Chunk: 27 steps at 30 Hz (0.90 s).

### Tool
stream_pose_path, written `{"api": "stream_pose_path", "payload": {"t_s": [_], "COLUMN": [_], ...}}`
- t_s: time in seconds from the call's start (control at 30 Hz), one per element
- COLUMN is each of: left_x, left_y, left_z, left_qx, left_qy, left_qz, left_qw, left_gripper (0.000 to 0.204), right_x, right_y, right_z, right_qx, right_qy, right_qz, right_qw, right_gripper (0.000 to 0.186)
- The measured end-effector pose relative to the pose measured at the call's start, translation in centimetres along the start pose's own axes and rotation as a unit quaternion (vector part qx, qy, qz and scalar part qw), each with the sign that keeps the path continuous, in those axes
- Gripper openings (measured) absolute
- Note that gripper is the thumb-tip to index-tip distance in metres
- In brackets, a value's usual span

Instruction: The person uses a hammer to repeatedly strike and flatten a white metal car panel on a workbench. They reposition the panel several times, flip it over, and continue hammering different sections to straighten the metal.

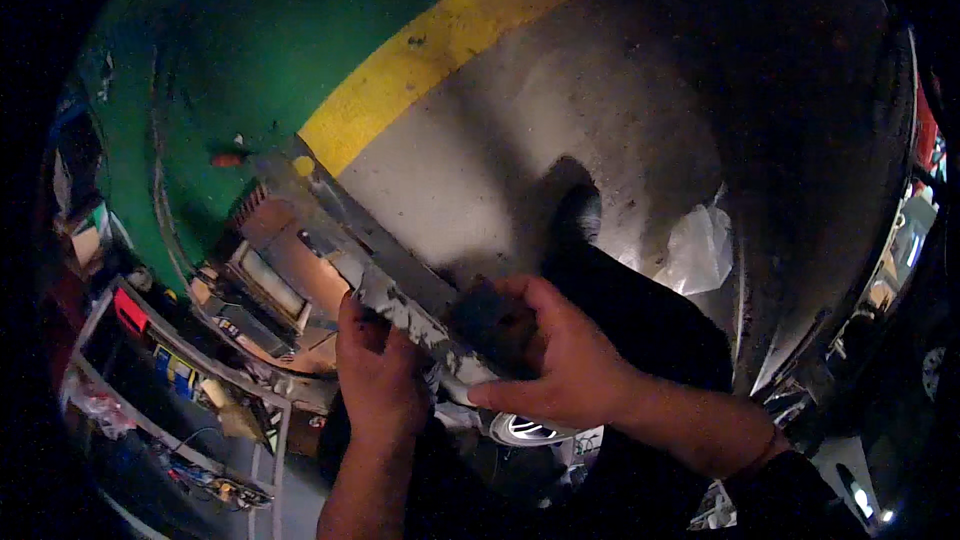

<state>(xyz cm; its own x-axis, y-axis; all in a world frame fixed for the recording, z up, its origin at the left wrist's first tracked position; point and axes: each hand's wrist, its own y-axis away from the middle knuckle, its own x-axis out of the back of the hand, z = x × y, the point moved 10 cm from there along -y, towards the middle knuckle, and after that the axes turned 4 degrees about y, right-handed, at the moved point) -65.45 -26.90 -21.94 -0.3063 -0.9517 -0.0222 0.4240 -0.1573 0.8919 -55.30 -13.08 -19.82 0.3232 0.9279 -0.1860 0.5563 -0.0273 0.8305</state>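
Note:
My right hand (565, 355) is curled around a dark, rounded object (490, 325); its kind is too dim to make out. Just left of it, my left hand (380, 370) has its fingers bent together in a closed shape. Something small and dark shows between its thumb and finger, too unclear to name. Both hands are over a long, narrow grey edge (395, 305) with pale, patchy marks, which slants from upper left to lower right. Whether my left fingers touch that edge, I cannot tell.
A cluttered metal-framed rack (285, 440) stands at the lower left. Boxes and a framed panel (268, 275) lie beyond my left hand. A yellow stripe (400, 75) parts green floor from grey. To the right are my dark shoe (578, 210) and a clear plastic bag (700, 250).

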Motion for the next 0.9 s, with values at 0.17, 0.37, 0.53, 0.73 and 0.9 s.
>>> {"api": "stream_pose_path", "payload": {"t_s": [0.17,0.37,0.53,0.73,0.9], "left_x": [3.7,7.3,6.4,-0.8,-5.3], "left_y": [2.5,6.7,10.8,15.9,20.2], "left_z": [-3.2,-7.2,-11.0,-11.6,-11.7], "left_qx": [-0.042,0.019,-0.105,-0.164,-0.256], "left_qy": [-0.400,-0.264,-0.362,0.021,0.013], "left_qz": [0.021,0.123,0.089,-0.074,-0.198], "left_qw": [0.915,0.956,0.922,0.984,0.946], "left_gripper": [0.039,0.038,0.042,0.042,0.049], "right_x": [-0.9,-1.8,-2.2,0.1,4.0], "right_y": [0.0,3.3,8.7,13.6,22.3], "right_z": [1.6,4.0,7.6,12.1,14.0], "right_qx": [-0.013,0.052,0.163,0.222,0.285], "right_qy": [0.098,0.175,0.182,0.114,-0.087], "right_qz": [-0.088,-0.101,-0.069,0.000,0.043], "right_qw": [0.991,0.978,0.967,0.968,0.954], "right_gripper": [0.093,0.090,0.091,0.090,0.083]}}
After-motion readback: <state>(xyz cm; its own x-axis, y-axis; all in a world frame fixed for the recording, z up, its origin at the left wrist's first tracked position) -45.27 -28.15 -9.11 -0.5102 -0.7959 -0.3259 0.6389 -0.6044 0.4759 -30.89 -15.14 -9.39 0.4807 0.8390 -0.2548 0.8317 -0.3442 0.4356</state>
